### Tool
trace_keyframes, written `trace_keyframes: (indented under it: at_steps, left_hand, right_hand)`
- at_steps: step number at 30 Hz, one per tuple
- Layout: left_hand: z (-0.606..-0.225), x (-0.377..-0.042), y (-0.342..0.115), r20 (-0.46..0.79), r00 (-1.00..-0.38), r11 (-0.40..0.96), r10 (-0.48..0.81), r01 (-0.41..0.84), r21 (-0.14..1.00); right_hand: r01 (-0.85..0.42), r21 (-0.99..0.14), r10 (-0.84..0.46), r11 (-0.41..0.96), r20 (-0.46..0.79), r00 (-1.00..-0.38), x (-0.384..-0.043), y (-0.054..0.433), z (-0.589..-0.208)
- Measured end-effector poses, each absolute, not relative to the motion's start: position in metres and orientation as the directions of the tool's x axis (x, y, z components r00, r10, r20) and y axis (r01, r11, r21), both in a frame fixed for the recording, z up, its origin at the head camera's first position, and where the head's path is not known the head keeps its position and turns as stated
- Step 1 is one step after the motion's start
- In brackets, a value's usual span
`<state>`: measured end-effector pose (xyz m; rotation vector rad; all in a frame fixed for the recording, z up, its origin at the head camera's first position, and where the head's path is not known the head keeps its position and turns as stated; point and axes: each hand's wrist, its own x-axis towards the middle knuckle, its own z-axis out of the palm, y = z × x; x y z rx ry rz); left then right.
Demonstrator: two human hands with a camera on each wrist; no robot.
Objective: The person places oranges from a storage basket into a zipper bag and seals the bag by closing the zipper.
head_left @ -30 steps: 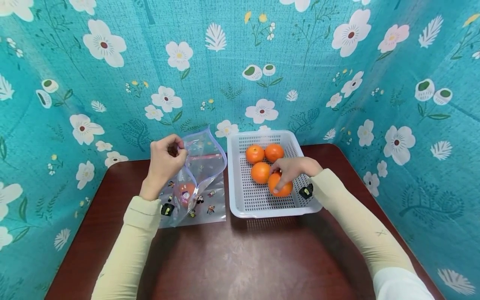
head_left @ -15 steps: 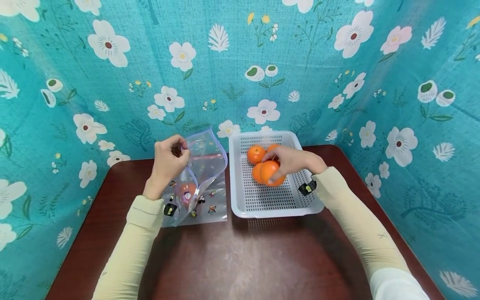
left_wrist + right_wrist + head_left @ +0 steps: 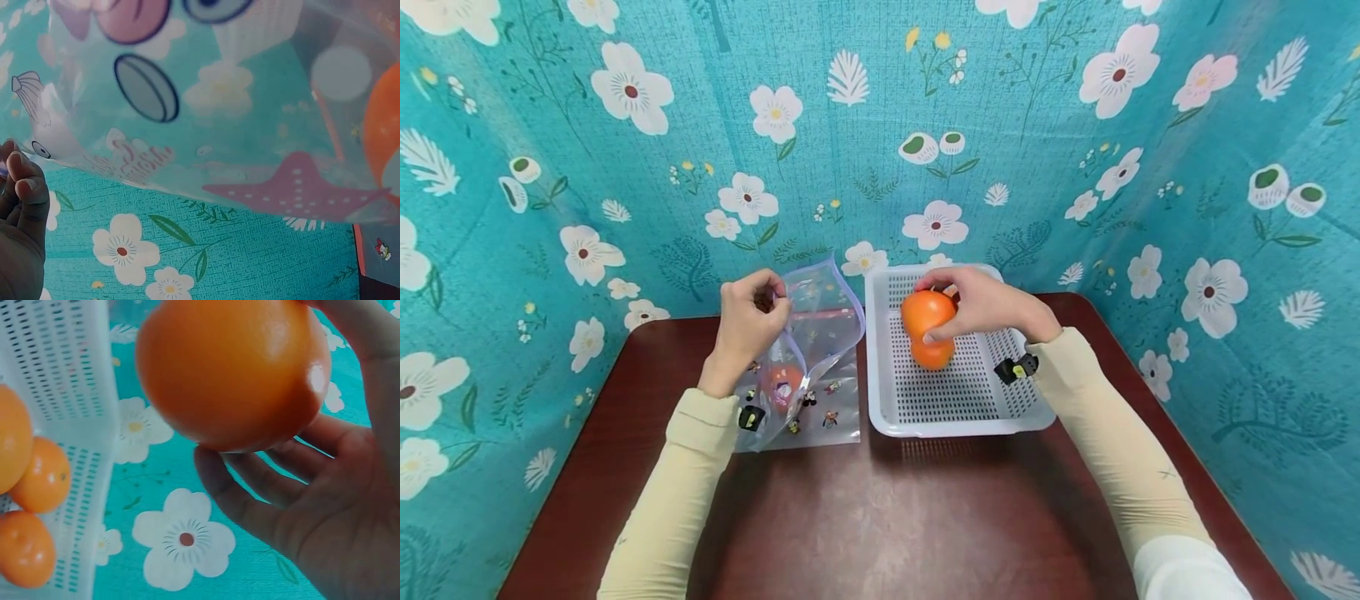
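My left hand [image 3: 748, 321] pinches the upper left edge of a clear zip bag [image 3: 826, 321], whose purple-rimmed mouth gapes open. Low inside the bag lies one orange [image 3: 784, 388]; printed sea creatures show on the film in the left wrist view. Above a white perforated basket [image 3: 880, 400], my right hand [image 3: 988, 302] grips another orange [image 3: 927, 312] with thumb and curled fingers. The head view shows one orange [image 3: 932, 356] in the basket just below it. Others there are hidden behind the hand, but the right wrist view shows several oranges [image 3: 26, 549].
A clear sheet [image 3: 842, 417] with small cartoon figures lies flat beneath the bag. The dark red table [image 3: 880, 508] extends in front of bag and basket. Blue-green flowered cloth [image 3: 880, 183] hangs at the back and both sides.
My right hand has lifted the orange from the basket's right part and carried it up and left, over the other oranges. The left hand keeps its pinch on the bag.
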<state>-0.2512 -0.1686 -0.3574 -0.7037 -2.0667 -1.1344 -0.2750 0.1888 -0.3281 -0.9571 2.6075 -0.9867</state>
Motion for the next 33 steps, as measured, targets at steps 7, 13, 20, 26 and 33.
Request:
trace_keyframes:
  at_steps: [7,13,20,26,33]
  left_hand:
    - [-0.357,-0.253,-0.167,0.756,-0.639,0.471,0.143,0.716,0.516]
    - [-0.356,-0.252,-0.169,0.749,-0.65,0.48,0.132,0.702,0.525]
    - [-0.352,-0.249,-0.167,0.751,-0.647,0.475,0.135,0.707,0.524]
    - [-0.358,-0.255,-0.168,0.739,-0.66,0.483,0.132,0.694,0.534]
    - [-0.356,-0.253,-0.171,0.74,-0.66,0.477,0.129,0.696,0.537]
  right_hand:
    - [-0.559,-0.677,-0.574,0.48,0.24,-0.783,-0.273,0.175,-0.313]
    - [-0.623,-0.681,-0.527,0.385,0.391,-0.754,-0.276,0.157,-0.305]
    - [-0.699,-0.669,-0.547,0.254,0.496,-0.674,-0.275,0.131,-0.3]
    - [-0.756,-0.624,-0.62,0.199,0.517,-0.59,-0.273,0.109,-0.299]
    - [-0.773,-0.598,-0.698,0.212,0.461,-0.548,-0.27,0.089,-0.303]
